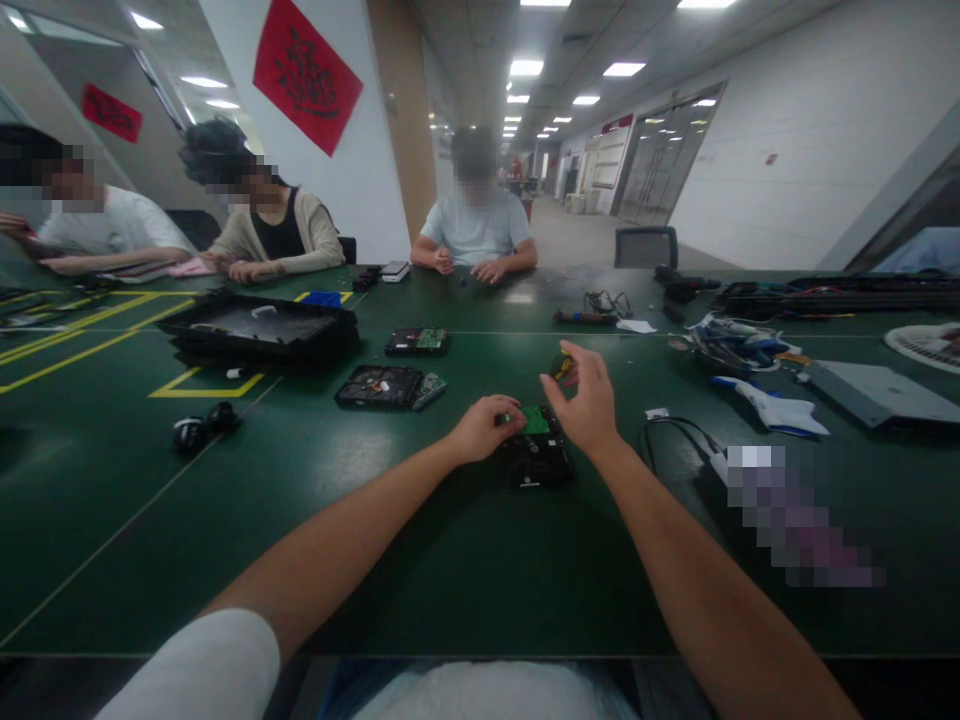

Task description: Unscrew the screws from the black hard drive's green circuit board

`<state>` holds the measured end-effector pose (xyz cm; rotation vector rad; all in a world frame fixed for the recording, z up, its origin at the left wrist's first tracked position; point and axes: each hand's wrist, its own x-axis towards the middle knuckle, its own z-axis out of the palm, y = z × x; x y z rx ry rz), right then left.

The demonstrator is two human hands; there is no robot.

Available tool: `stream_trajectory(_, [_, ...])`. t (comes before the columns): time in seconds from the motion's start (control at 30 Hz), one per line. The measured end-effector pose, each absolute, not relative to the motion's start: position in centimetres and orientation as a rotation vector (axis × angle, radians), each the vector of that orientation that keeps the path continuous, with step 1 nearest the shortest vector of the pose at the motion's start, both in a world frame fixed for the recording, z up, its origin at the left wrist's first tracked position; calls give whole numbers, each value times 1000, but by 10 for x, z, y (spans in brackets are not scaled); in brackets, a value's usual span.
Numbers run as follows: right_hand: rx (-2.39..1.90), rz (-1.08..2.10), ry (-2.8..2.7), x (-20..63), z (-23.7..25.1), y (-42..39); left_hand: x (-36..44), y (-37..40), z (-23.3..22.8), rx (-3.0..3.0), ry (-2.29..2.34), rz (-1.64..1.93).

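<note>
Hard drive (pixel 534 458) between hands: left hand (pixel 484 428) pressed on it, right hand (pixel 589 405) pinching small tool (pixel 559 366).

L arm (pixel 352 530): white short sleeve | R arm (pixel 697 560): bare | top: prob. white tee

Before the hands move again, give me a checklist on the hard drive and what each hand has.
1. Hard drive flat on the green table: ok.
2. Left hand steadying the drive at its left edge: ok, fingers touch it by the green circuit board.
3. Right hand holding the small dark yellow-marked tool: ok, pinched in the fingertips above the drive.
4. Tool tip seated on a screw: cannot tell, too small and blurred.
5. Loose screws near the drive: cannot tell.
6. Black cable clear of the drive: ok, it lies apart to the right.
</note>
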<state>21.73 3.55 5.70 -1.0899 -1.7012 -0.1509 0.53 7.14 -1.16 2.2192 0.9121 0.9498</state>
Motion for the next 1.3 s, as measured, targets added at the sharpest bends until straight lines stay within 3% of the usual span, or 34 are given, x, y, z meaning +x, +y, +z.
stream_trajectory(1.3, [-1076,-132,-1658,217,53,38,6,67,-6,2203,893,965])
